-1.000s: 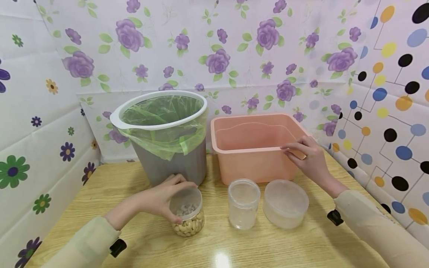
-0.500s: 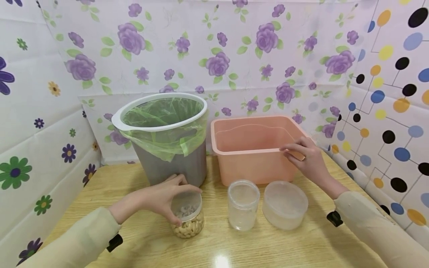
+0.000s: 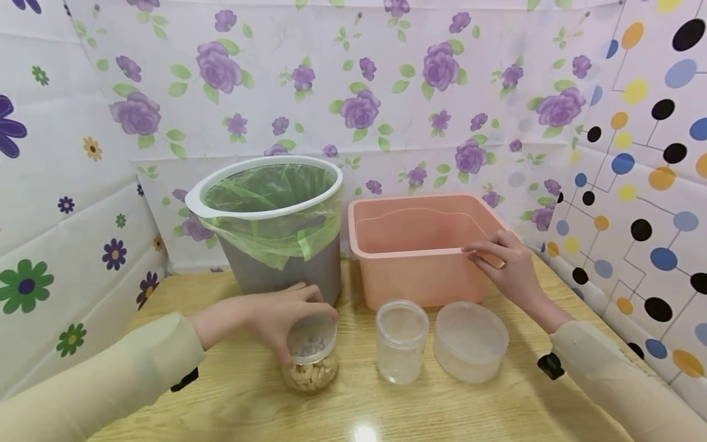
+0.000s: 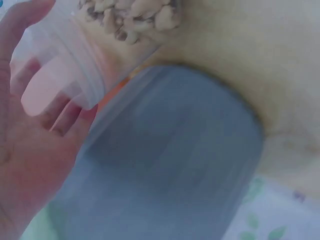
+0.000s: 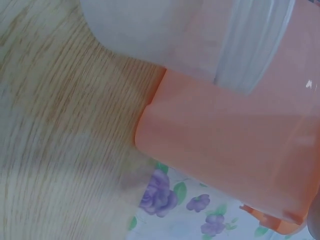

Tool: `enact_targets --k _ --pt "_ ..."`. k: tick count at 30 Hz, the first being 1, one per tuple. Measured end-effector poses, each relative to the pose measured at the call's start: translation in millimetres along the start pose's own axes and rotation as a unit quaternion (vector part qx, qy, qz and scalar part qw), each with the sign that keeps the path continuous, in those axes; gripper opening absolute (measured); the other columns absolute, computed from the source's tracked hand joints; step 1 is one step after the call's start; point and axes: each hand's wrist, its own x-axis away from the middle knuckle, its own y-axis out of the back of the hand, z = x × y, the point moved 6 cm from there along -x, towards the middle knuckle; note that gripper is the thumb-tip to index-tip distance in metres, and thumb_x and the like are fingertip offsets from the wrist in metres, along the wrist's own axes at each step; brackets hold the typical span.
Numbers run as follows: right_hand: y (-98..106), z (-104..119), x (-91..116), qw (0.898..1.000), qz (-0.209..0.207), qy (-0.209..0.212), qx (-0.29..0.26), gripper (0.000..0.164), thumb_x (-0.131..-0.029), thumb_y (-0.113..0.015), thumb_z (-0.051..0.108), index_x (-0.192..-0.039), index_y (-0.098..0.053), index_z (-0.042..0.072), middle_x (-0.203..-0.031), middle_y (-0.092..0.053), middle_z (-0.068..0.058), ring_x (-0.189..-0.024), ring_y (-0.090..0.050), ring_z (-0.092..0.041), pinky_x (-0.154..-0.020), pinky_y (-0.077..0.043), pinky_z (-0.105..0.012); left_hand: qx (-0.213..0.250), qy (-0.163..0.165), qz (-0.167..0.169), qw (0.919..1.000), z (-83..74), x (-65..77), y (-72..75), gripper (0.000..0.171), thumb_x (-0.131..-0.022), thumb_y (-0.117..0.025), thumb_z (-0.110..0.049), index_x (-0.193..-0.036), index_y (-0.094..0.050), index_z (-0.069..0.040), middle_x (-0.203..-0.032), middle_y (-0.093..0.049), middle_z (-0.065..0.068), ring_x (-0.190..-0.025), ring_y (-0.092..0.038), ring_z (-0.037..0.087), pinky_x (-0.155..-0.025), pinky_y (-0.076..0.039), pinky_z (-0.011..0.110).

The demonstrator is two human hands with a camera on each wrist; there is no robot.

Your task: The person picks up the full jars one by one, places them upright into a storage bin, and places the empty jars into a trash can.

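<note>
In the head view my left hand (image 3: 282, 319) grips a clear plastic jar (image 3: 315, 334) from above, with the thumb on the near side and the fingers around the far side. Pale cashews (image 3: 312, 373) lie in its lower part. The left wrist view has the jar's cashews (image 4: 132, 15) at the top, and the left hand (image 4: 37, 145) wraps its ridged end. My right hand (image 3: 510, 264) pinches the front rim of a pink plastic basin (image 3: 422, 279) near its right corner. Only a sliver of that hand enters the right wrist view.
A grey bin (image 3: 282, 276) with a green liner stands behind the jar. A clear empty jar (image 3: 401, 344) and a round frosted tub (image 3: 471, 344) stand upright in front of the basin. They share a wooden table (image 3: 248, 405), backed by a flowered wall covering (image 3: 309, 123).
The left forearm has swung upward and the wrist has risen, while the left hand and its jar have shifted slightly right. The cashews now look blurred. The right hand keeps its place on the rim.
</note>
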Motion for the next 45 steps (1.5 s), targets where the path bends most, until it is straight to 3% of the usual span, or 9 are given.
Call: enact_targets --k 4,12,16,24,31,38,45 --pt "0 1 1 1.000 -0.008 0.003 0.000 0.034 -0.069 -0.084 -0.004 -0.096 -0.080 0.016 -0.075 -0.057 -0.005 -0.071 -0.038 -0.010 -0.063 -0.025 -0.018 -0.027 -0.010 0.038 0.9988 -10.3 -5.3 17.8 0.093 -0.059 -0.092 -0.030 -0.140 -0.046 -0.034 -0.125 -0.045 -0.001 -0.114 -0.041 0.015 -0.097 -0.046 0.037" --pt "-2 1 4 1.000 -0.011 -0.002 -0.002 0.034 -0.069 -0.084 -0.005 -0.095 -0.080 0.017 -0.077 -0.059 -0.004 -0.072 -0.037 -0.008 -0.064 -0.024 -0.016 -0.016 0.005 0.081 0.9966 -28.1 -13.8 56.5 0.094 -0.062 -0.090 -0.023 -0.143 -0.044 -0.038 -0.136 -0.044 0.001 -0.124 -0.043 0.018 -0.101 -0.045 0.043" --pt "-3 2 4 1.000 -0.014 -0.003 -0.007 0.035 -0.069 -0.084 -0.005 -0.096 -0.081 0.017 -0.077 -0.058 -0.005 -0.072 -0.035 -0.007 -0.065 -0.024 -0.016 -0.016 -0.012 0.088 0.9959 -38.9 -17.7 79.1 0.093 -0.064 -0.089 -0.023 -0.144 -0.043 -0.031 -0.139 -0.043 0.005 -0.128 -0.043 0.022 -0.104 -0.044 0.046" --pt "-3 3 4 1.000 -0.021 -0.003 -0.011 0.036 -0.068 -0.084 -0.006 -0.096 -0.081 0.017 -0.078 -0.058 -0.003 -0.072 -0.034 -0.008 -0.066 -0.022 -0.017 -0.017 -0.028 0.097 0.9947 -55.4 -30.0 119.7 0.092 -0.066 -0.087 -0.019 -0.146 -0.041 -0.029 -0.144 -0.040 0.006 -0.134 -0.041 0.023 -0.106 -0.043 0.045" --pt "-1 3 3 1.000 -0.025 -0.007 -0.018 0.036 -0.068 -0.083 -0.007 -0.096 -0.081 0.016 -0.078 -0.057 -0.004 -0.072 -0.034 -0.008 -0.066 -0.022 -0.018 -0.036 0.001 0.120 0.9921 -60.5 -47.9 148.3 0.087 -0.072 -0.085 -0.017 -0.146 -0.040 -0.032 -0.149 -0.037 0.003 -0.139 -0.035 0.023 -0.107 -0.042 0.045" --pt "-1 1 3 0.999 -0.022 -0.023 -0.021 0.036 -0.070 -0.083 -0.007 -0.097 -0.081 0.017 -0.077 -0.055 -0.004 -0.073 -0.032 -0.008 -0.067 -0.022 -0.020 -0.056 0.031 0.122 0.9905 -64.2 -63.7 174.9 0.087 -0.077 -0.082 -0.020 -0.147 -0.035 -0.039 -0.157 -0.029 0.001 -0.147 -0.026 0.020 -0.113 -0.036 0.044" --pt "-2 1 4 0.998 -0.017 -0.042 -0.031 0.036 -0.071 -0.082 -0.007 -0.097 -0.081 0.017 -0.077 -0.054 -0.004 -0.072 -0.034 -0.014 -0.067 -0.022 -0.021 -0.050 0.038 0.113 0.9916 -65.2 -78.9 196.1 0.088 -0.079 -0.081 -0.027 -0.150 -0.030 -0.037 -0.157 -0.027 0.006 -0.143 -0.032 0.024 -0.114 -0.036 0.046"
